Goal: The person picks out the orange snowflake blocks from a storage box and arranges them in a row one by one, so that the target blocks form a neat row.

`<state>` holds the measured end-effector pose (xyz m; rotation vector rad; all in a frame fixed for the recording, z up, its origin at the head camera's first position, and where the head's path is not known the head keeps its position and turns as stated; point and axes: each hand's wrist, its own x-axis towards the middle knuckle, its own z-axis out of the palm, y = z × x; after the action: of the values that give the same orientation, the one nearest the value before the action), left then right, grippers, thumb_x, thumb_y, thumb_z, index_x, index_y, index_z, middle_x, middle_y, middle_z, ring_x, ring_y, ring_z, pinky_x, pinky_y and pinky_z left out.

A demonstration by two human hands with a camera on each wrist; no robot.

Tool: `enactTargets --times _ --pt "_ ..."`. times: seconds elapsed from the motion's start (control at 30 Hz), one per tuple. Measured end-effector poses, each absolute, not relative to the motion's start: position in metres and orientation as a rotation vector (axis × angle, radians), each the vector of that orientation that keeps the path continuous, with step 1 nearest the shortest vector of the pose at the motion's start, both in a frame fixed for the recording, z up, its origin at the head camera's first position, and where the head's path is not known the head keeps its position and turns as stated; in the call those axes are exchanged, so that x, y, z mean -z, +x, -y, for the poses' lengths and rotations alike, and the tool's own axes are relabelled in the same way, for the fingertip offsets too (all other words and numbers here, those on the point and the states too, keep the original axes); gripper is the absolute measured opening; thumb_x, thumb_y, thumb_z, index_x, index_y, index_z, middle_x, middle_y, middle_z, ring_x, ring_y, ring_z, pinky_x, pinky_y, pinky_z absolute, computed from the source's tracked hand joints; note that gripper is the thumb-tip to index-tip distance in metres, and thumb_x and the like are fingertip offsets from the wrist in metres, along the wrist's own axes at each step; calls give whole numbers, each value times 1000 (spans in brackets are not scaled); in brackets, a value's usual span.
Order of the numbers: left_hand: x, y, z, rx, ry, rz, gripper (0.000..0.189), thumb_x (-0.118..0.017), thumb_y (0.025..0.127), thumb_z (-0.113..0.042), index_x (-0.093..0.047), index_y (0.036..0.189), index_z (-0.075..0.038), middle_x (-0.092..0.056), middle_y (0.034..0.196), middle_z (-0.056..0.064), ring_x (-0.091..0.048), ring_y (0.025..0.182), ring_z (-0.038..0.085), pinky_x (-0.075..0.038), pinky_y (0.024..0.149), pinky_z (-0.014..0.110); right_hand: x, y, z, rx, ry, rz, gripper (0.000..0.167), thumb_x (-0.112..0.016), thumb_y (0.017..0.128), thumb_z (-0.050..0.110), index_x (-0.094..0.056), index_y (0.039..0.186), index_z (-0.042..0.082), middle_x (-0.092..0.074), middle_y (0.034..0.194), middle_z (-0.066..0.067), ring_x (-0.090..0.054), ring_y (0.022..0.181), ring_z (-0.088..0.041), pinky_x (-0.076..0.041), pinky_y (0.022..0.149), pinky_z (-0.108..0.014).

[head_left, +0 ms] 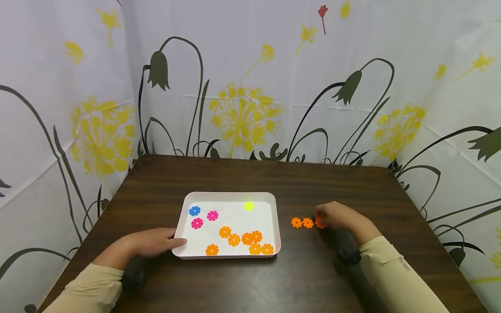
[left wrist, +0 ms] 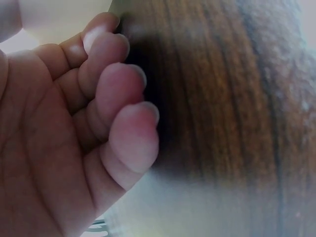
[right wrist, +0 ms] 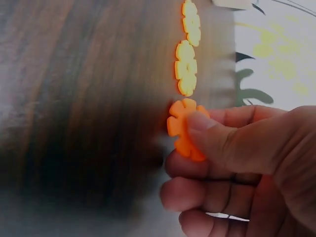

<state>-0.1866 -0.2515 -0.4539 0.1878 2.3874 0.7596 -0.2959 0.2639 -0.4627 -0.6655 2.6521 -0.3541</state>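
Observation:
My right hand (head_left: 339, 218) pinches an orange flower-shaped disc (right wrist: 178, 129) between thumb and fingers, at the right end of a short row. Two more orange flower discs, one at the far end (head_left: 296, 222) and one in the middle (head_left: 308, 223), lie flat on the table in that row. My left hand (head_left: 150, 242) holds the left rim of a white tray (head_left: 277, 230), thumb over the edge. In the left wrist view the curled fingers (left wrist: 118, 89) show beside the tabletop.
Inside the tray lie several orange flower discs (head_left: 234, 240), two pink ones (head_left: 212, 215), a blue one (head_left: 194, 211) and a yellow one (head_left: 248, 206). The dark wooden table (head_left: 332, 182) ends at a flower-print curtain (head_left: 250, 65).

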Motion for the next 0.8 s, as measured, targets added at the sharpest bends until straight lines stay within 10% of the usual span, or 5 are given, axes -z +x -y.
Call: enactTargets --times 0.3,0.57,0.8 --pt "449 -188 252 -761 194 -2407 68 -57 95 -50 -45 142 -2 -54 136 18 -50 125 41 -35 106 64 448 -308 -240 4 -670 -2650 20 -71 90 14 -53 99 13 -56 80 -1 -52 67 -18 -44 62 -34" --pt "457 -187 252 -787 211 -2385 64 -59 95 -47 -47 140 -3 -56 134 16 -52 121 36 -36 107 63 441 -303 -219 -174 -717 -2579 22 -62 87 -1 -58 69 11 -48 66 0 -39 58 -15 -33 55 -30" --pt "458 -185 252 -795 185 -2384 65 -59 95 -47 -47 141 -3 -54 136 17 -50 124 39 -35 107 64 410 -307 -200 -214 -775 -2647 11 -58 95 11 -57 85 15 -55 73 1 -49 64 -17 -41 58 -33"
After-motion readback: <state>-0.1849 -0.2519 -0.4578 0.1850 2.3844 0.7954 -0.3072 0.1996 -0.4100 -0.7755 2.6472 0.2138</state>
